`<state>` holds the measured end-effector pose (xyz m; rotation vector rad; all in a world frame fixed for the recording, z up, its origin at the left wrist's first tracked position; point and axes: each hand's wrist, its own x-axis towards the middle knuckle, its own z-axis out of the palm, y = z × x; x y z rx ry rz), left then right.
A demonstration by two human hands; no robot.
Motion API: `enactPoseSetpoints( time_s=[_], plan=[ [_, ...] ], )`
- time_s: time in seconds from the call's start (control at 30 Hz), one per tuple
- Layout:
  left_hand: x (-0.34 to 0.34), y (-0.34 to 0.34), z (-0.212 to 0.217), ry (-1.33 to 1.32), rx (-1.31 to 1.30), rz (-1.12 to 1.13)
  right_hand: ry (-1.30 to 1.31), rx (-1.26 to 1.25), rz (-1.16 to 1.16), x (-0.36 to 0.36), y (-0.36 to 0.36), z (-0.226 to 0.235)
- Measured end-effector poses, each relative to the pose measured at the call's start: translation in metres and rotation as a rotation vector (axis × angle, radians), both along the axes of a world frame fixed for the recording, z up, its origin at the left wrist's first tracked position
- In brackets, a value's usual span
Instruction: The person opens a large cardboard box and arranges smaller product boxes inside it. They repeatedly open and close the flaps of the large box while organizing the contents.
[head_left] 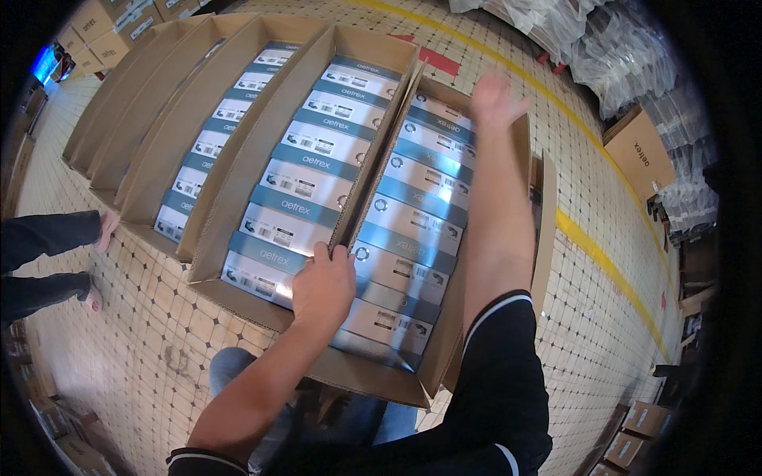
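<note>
In front of me stands an open cardboard carton [413, 389] packed with a row of blue-and-white shoe boxes [409, 226]. Along its left side is a second carton [208, 274], filled with similar shoe boxes [305, 182]. My left hand [324, 287] has its fingers curled over the cardboard edges where the two cartons meet. At the far right corner of the nearer carton is my right hand [494, 97], smeared by motion, its thumb held out from the fingers. It appears to hold nothing.
More long cartons [127, 103] stand side by side to the left. Another person's legs [51, 242] are beside them. Plastic-wrapped stacks [619, 63] and an upright carton [641, 151] lie beyond a yellow floor line [607, 258]. Stacked cartons [111, 36] are at far left.
</note>
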<state>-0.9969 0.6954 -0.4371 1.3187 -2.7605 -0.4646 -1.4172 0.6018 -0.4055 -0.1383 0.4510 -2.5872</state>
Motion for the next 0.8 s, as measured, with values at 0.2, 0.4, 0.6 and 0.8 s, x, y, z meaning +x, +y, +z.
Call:
enactPoseSetpoints(
  time_s=[0.2,0.4,0.6,0.8],
  plan=[
    [-0.001,0.002,-0.004,0.015,-0.026,0.014,0.807,-0.048,0.080,-0.045,0.009,0.218],
    [-0.001,0.003,-0.001,0.012,-0.047,0.000,1.368,0.448,0.292,0.120,0.121,0.185],
    [0.001,0.005,-0.002,0.105,-0.031,0.004,0.832,1.092,0.838,0.286,0.327,0.019],
    [0.003,0.006,-0.009,0.169,-0.058,0.004,0.162,0.730,0.125,0.432,0.419,-0.044]
  ],
)
